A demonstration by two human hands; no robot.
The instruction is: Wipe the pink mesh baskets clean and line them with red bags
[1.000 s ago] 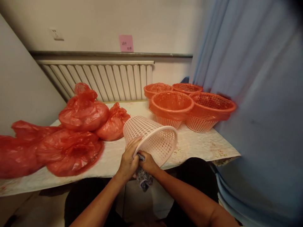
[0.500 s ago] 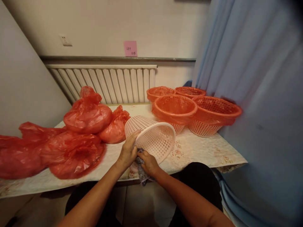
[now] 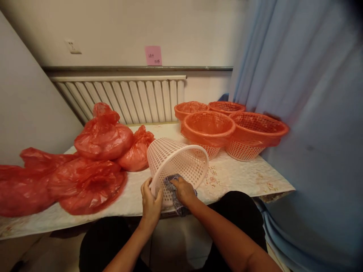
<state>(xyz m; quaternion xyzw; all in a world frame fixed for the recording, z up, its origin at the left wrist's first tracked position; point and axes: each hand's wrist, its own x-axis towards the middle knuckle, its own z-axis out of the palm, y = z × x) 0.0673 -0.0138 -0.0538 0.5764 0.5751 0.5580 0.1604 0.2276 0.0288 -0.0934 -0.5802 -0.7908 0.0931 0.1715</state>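
Note:
A pale pink perforated basket (image 3: pixel 181 160) lies tipped on its side at the table's near edge, its mouth facing right. My left hand (image 3: pixel 151 202) grips its lower rim, fingers wrapped round it. My right hand (image 3: pixel 183 189) presses a dark grey cloth (image 3: pixel 174 194) against the basket's side wall, fingers closed on the cloth. Part of the cloth hangs below the hand over the table edge.
Several red plastic bags (image 3: pixel 85 170) are heaped on the left of the table (image 3: pixel 241 177). Several baskets lined with red bags (image 3: pixel 208 128) stand at the back right. A white radiator (image 3: pixel 124 98) runs behind, and a blue curtain (image 3: pixel 312 113) hangs at the right.
My left hand slid down from the basket's side to its lower rim. My right hand moved the cloth up from under the basket onto its side wall. The basket turned slightly.

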